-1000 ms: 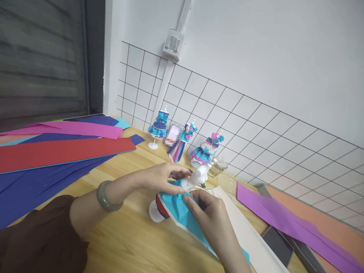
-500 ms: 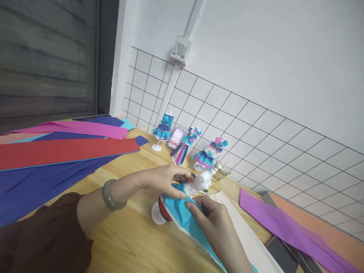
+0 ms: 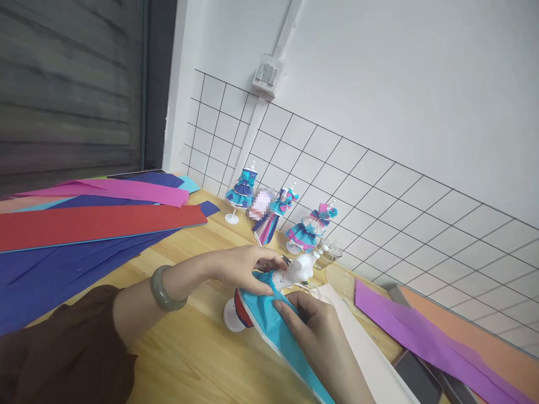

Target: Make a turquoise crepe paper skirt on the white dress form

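A small white dress-form mannequin leans over the table, its round white base toward the left. Turquoise crepe paper with a white edge wraps its waist and trails down to the right. My left hand is closed around the waist, its thumb pressing the paper there. With thumb and fingers my right hand pinches the upper edge of the same paper. Beneath it shows a bit of red and blue skirt. The far fingers of my left hand are partly hidden behind the mannequin.
Behind stand several dressed mini mannequins and a glass jar. Red paper and blue paper lie at left. At right are a purple sheet, a white sheet and a phone. A wire grid lines the wall.
Both hands stay almost in place. The left thumb has shifted slightly left on the paper, and the trailing turquoise end has drawn in a little behind my right wrist.
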`<state>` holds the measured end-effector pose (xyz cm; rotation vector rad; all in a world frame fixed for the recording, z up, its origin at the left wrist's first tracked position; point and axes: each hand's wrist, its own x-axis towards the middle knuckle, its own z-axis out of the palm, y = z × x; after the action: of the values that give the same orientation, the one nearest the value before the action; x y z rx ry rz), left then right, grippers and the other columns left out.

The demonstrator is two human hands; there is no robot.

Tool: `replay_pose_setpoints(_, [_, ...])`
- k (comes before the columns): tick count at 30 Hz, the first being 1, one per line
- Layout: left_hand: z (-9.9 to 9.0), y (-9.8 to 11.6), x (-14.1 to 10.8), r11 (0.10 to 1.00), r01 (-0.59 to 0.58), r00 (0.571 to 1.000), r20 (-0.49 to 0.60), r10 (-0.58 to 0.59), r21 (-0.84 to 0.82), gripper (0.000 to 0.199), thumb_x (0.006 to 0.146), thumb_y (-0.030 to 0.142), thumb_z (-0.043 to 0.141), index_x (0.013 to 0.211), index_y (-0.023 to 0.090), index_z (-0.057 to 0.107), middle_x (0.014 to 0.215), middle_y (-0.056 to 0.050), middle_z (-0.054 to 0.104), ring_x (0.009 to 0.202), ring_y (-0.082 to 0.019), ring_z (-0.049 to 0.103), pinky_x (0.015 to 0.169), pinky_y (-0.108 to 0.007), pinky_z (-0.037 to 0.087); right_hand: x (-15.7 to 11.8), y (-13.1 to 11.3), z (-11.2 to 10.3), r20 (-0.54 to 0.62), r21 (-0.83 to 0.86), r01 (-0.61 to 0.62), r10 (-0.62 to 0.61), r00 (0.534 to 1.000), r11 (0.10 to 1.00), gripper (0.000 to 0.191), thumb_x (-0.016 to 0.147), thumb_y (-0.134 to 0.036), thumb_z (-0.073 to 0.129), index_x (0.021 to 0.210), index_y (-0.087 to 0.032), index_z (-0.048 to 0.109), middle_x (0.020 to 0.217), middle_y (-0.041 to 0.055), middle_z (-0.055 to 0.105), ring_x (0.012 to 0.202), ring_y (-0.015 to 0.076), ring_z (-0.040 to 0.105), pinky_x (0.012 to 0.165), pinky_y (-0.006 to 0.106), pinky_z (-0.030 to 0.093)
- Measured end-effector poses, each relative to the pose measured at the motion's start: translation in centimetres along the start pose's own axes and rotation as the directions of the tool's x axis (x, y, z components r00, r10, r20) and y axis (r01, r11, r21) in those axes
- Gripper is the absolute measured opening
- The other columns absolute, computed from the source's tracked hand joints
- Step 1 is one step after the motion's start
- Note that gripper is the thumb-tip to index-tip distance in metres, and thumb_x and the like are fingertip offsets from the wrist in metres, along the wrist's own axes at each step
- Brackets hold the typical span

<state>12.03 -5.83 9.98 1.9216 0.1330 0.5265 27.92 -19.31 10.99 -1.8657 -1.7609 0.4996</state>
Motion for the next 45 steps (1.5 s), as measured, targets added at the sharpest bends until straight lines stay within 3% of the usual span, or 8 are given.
replay_pose_setpoints(18, [0.3, 0.3, -0.1, 0.999, -0.006, 1.000, 0.015, 0.006, -0.047, 0.046, 0.069, 0.015, 0.068, 0.113, 0.016, 0.054, 0.118, -0.009, 0.060, 0.113, -0.023, 0.054, 0.098, -0.037, 0.041, -0.4, -1.0, -0.3, 0.010, -0.027, 0.021, -0.021, 1.000, 0.999, 0.035, 0.086, -0.047, 0.048, 0.069, -0.019, 0.060, 0.062, -0.0012, 0.054, 0.059, 0.0138, 0.047, 0.051, 0.024, 0.031])
replay_pose_setpoints(23, [0.3, 0.4, -0.1, 0.999, 0.004, 1.000, 0.008, -0.003, -0.051, 0.047, 0.068, 0.015, 0.069, 0.112, 0.016, 0.054, 0.118, -0.010, 0.060, 0.113, -0.023, 0.054, 0.099, -0.037, 0.041, -0.4, -0.5, -0.5, -0.051, 0.014, -0.011, 0.011, 0.999, 1.000, 0.035, 0.083, -0.051, 0.050, 0.070, -0.020, 0.057, 0.061, -0.0012, 0.053, 0.057, 0.0144, 0.047, 0.052, 0.025, 0.033])
replay_pose_setpoints(26, [0.3, 0.5, -0.2, 0.999, 0.006, 1.000, 0.006, -0.006, -0.052, 0.047, 0.068, 0.015, 0.069, 0.112, 0.015, 0.054, 0.118, -0.011, 0.060, 0.114, -0.023, 0.054, 0.099, -0.037, 0.040, -0.4, -0.2, -0.6, -0.181, 0.056, -0.076, 0.086, 0.980, 0.995, 0.036, 0.078, -0.055, 0.054, 0.088, -0.020, 0.057, 0.073, 0.0011, 0.058, 0.054, 0.0146, 0.049, 0.049, 0.025, 0.036])
replay_pose_setpoints(28, [0.3, 0.6, -0.2, 0.998, 0.006, 1.000, 0.007, -0.006, -0.055, 0.047, 0.067, 0.014, 0.069, 0.112, 0.014, 0.055, 0.118, -0.011, 0.060, 0.113, -0.023, 0.054, 0.099, -0.036, 0.041, -0.5, -0.4, -0.5, -0.280, 0.115, -0.091, 0.121, 0.952, 0.989, 0.050, 0.075, -0.056, 0.056, 0.111, -0.021, 0.051, 0.092, 0.0060, 0.061, 0.052, 0.0145, 0.052, 0.045, 0.026, 0.038])
replay_pose_setpoints(31, [0.3, 0.6, -0.2, 0.998, 0.009, 1.000, 0.006, -0.009, -0.058, 0.046, 0.067, 0.013, 0.069, 0.111, 0.016, 0.055, 0.117, -0.009, 0.061, 0.113, -0.023, 0.055, 0.098, -0.036, 0.041, -0.6, -0.9, -0.3, -0.353, 0.200, -0.039, 0.110, 0.929, 0.979, 0.080, 0.074, -0.054, 0.058, 0.141, -0.027, 0.023, 0.119, 0.0120, 0.053, 0.051, 0.0137, 0.055, 0.048, 0.030, 0.045])
replay_pose_setpoints(34, [0.3, 0.7, -0.2, 0.998, -0.001, 1.000, 0.015, 0.002, -0.065, 0.045, 0.068, 0.013, 0.068, 0.111, 0.017, 0.055, 0.116, -0.008, 0.061, 0.112, -0.022, 0.055, 0.098, -0.034, 0.041, -0.8, -1.4, -0.2, -0.356, 0.216, -0.024, 0.102, 0.929, 0.976, 0.089, 0.077, -0.050, 0.058, 0.144, -0.036, 0.001, 0.125, 0.0105, 0.050, 0.049, 0.0116, 0.055, 0.053, 0.033, 0.048])
replay_pose_setpoints(39, [0.2, 0.7, -0.2, 0.996, -0.021, 0.999, 0.023, 0.023, -0.081, 0.043, 0.068, 0.013, 0.067, 0.109, 0.017, 0.056, 0.115, -0.007, 0.062, 0.111, -0.022, 0.055, 0.097, -0.033, 0.042, -0.8, -1.1, -0.1, -0.298, 0.147, -0.037, 0.080, 0.951, 0.989, 0.083, 0.078, -0.051, 0.055, 0.145, -0.033, 0.010, 0.120, 0.0106, 0.054, 0.045, 0.0111, 0.049, 0.044, 0.029, 0.041])
replay_pose_setpoints(45, [0.0, 0.4, -0.1, 0.997, -0.021, 0.999, 0.036, 0.024, -0.075, 0.044, 0.068, 0.012, 0.068, 0.111, 0.016, 0.055, 0.115, -0.008, 0.061, 0.112, -0.022, 0.055, 0.098, -0.034, 0.041, -0.9, -1.2, 0.2, -0.345, 0.148, -0.011, 0.062, 0.936, 0.989, 0.075, 0.079, -0.045, 0.055, 0.144, -0.030, 0.020, 0.101, 0.0069, 0.060, 0.043, 0.0095, 0.044, 0.042, 0.026, 0.034])
